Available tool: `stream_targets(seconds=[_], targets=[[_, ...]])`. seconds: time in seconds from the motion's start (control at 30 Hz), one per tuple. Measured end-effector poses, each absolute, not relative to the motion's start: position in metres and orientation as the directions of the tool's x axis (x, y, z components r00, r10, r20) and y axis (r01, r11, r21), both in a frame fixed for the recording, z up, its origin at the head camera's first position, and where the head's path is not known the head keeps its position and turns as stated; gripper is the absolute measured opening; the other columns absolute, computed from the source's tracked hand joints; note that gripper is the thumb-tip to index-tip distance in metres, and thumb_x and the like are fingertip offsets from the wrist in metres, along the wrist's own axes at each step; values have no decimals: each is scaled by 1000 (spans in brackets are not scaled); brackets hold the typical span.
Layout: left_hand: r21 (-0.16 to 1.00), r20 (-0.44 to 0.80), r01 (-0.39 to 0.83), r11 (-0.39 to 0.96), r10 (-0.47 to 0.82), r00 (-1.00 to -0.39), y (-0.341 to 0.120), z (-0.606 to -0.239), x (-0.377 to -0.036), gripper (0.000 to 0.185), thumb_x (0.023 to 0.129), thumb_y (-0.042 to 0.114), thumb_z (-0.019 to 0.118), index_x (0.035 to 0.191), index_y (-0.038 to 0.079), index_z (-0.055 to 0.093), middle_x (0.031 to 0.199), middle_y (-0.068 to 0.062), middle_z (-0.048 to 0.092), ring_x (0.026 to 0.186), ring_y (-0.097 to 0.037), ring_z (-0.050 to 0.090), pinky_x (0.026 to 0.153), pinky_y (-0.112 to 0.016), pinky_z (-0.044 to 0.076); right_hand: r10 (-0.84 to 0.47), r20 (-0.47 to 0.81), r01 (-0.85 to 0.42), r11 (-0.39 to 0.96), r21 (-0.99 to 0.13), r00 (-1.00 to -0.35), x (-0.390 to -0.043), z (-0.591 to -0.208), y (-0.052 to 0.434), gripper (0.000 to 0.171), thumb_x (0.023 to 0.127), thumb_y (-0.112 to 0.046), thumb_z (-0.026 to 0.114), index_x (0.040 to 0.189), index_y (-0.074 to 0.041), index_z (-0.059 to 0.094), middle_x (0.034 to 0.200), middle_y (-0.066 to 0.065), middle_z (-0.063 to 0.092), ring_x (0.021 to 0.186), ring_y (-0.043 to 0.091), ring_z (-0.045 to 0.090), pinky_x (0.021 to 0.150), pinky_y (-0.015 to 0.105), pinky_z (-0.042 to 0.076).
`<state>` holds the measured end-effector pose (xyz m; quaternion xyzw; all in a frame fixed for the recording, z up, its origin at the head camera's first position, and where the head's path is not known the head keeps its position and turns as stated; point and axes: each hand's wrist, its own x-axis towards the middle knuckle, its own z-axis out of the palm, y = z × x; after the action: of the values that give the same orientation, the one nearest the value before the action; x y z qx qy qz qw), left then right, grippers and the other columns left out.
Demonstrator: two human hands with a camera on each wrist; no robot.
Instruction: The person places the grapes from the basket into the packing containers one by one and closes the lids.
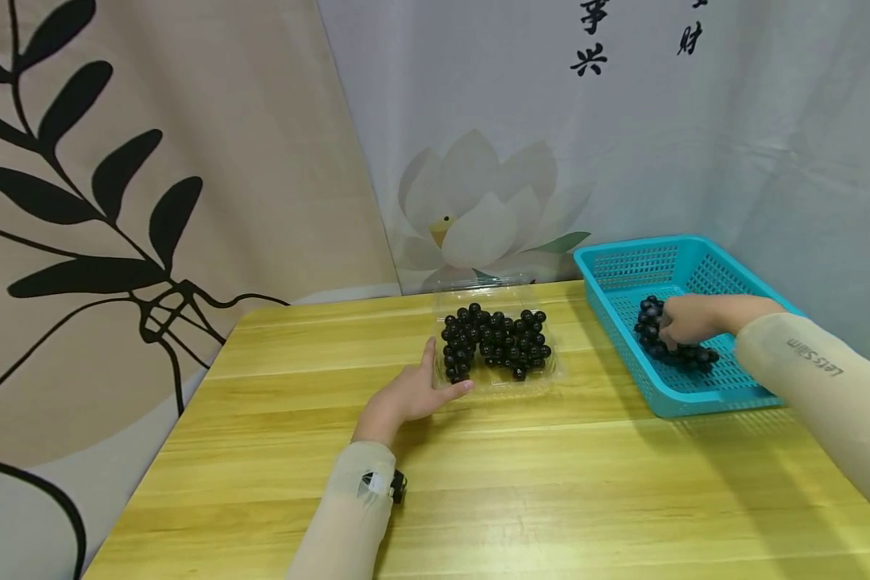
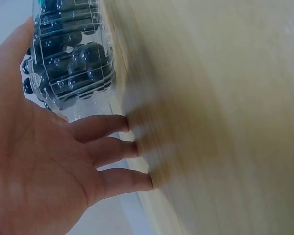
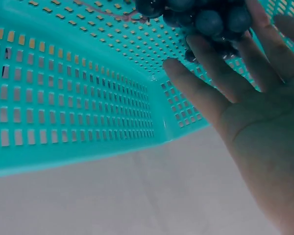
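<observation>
Left hand [image 1: 413, 392], fingers straight and slightly spread, rests on the wooden table [image 1: 261, 451] against the left edge of a clear plastic tray [image 1: 551, 377] of dark grapes [image 1: 496, 338]. Right hand [image 1: 685, 320] reaches into the turquoise basket [image 1: 627, 266], fingers curled onto a grape bunch [image 1: 689, 354] lying on its floor

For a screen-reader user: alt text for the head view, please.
A right hand reaches onto dark grapes in a turquoise basket, while the left hand rests open against a clear grape-filled tray on a wooden table.
</observation>
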<state>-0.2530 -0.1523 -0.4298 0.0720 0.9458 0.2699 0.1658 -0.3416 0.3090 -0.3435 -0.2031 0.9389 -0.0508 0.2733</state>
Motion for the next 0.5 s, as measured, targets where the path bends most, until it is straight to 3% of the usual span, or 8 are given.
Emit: stream_targets(seconds=[0.1,0.17,0.3,0.37,0.5], targets=[[537,-269,52,842,229,-936,-152,-430,-253,122,95,80,56,169,22,-22,85,-2,72,55,-16,54,63,-34,51,-414,-493,-351,910,-221,-765,-342,-342,308,31,108,-12,51,103,-1,80,115,23,77,103,36,72,85,51,60],[531,-269,53,846,228,-936,-152,-430,-252,122,95,81,55,169,23,-22,85,-2,72,56,-16,55,64,-34,52,-423,-495,-355,906,-229,-759,-342,-343,305,32,108,-15,52,98,-3,80,100,13,78,89,26,70,80,46,59],[528,-271,54,847,228,-935,-151,-430,-252,122,94,82,55,169,24,-22,85,-3,72,57,-17,57,66,-34,52,-438,-488,-361,899,-250,-755,-343,-349,299,35,108,-19,56,74,-13,65,67,-7,53,62,10,44,67,35,47],[531,-269,51,846,226,-936,-151,-430,-252,122,94,81,55,169,24,-22,85,-3,72,58,-18,58,66,-34,52,-436,-466,-358,899,-251,-770,-343,-351,296,35,106,-20,60,71,-17,55,62,-6,40,59,11,35,66,32,41],[536,-264,49,843,223,-938,-151,-430,-253,121,95,80,56,169,24,-22,85,-2,72,58,-18,59,66,-34,52,-416,-410,-363,909,-205,-811,-344,-355,291,32,102,-25,69,80,-12,50,67,-4,41,61,12,35,66,33,39]])
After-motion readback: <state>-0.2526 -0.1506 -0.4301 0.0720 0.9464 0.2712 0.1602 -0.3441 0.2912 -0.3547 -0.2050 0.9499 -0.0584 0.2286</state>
